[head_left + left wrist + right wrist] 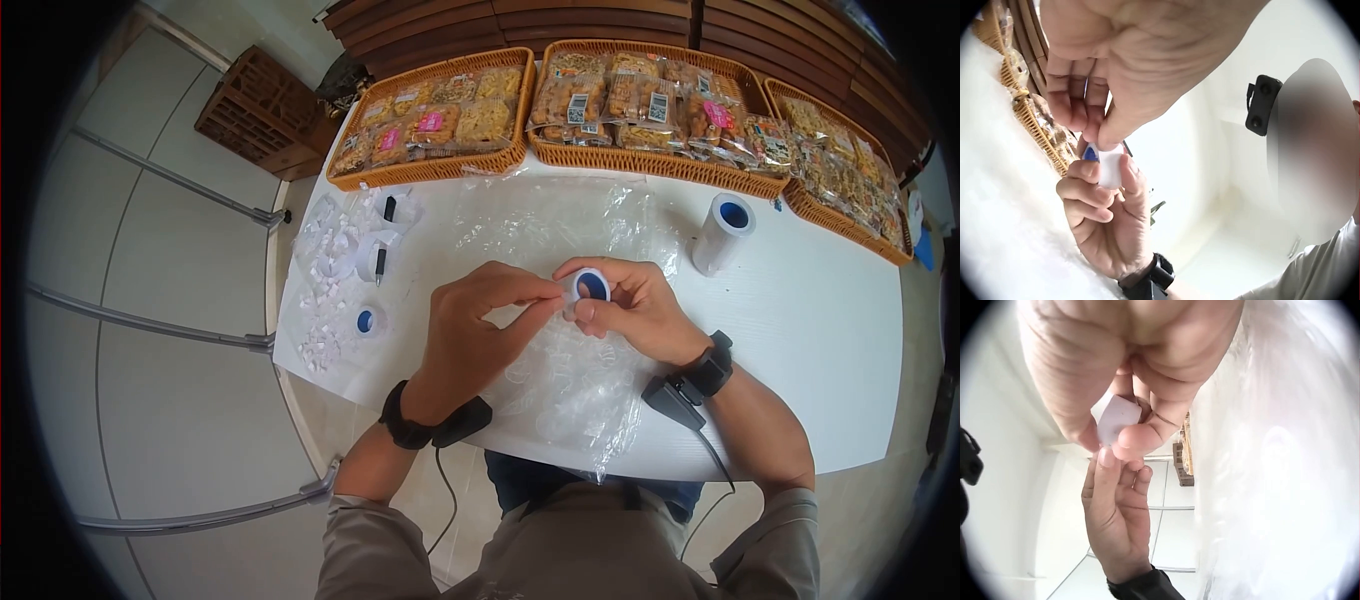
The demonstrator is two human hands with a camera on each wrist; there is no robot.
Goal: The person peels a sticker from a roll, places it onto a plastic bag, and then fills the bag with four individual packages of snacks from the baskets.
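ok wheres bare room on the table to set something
The widest bare patch of table is on the right, bordered by the standing roll, the right basket and the right edge. Crowded: the left, with paper scraps, pens and a small roll; the middle, where clear plastic lies below the left hand and right hand; and the back, lined with baskets.

There are three baskets [430, 170], two pens [380, 262], two small rolls [592, 285] and one tall roll [717, 248].
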